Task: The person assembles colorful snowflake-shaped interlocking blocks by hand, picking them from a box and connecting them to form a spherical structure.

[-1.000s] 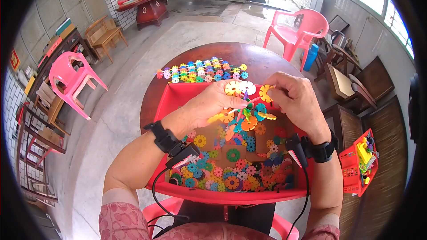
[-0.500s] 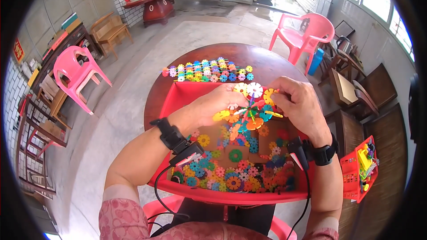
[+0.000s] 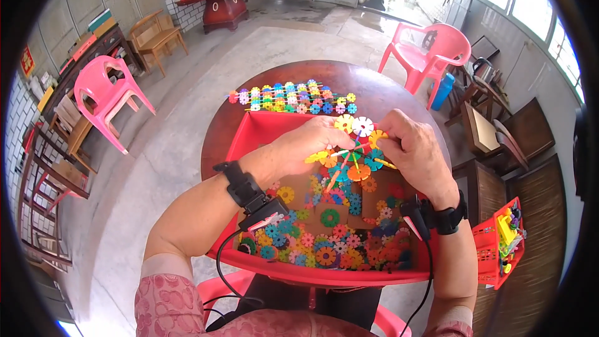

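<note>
Above the red tray [image 3: 249, 128], both hands hold a spiky cluster of interlocking plastic snowflake discs [image 3: 359, 173], with white, yellow, orange and teal discs around its middle. My left hand [image 3: 312, 145] is closed on the cluster's left side, its fingertips partly hidden behind the discs. On the other side my right hand [image 3: 415, 156] pinches a yellow disc [image 3: 377, 137] at the cluster's upper right edge. Below them, many loose colourful discs [image 3: 326, 256] lie in the tray over brown cardboard, with a green disc [image 3: 330, 217] apart near the middle.
The tray rests on a round dark wooden table [image 3: 368, 78]. Behind it lies a flat lattice of joined discs [image 3: 290, 98]. Pink plastic chairs [image 3: 430, 50] stand around. A red basket [image 3: 490, 243] with yellow pieces is at the right. Black cables [image 3: 219, 268] hang from both wrist straps.
The cluster has turned slightly, so the lower orange disc now shows edge-on. Both hands keep their grip, and the whole view has shifted a little.
</note>
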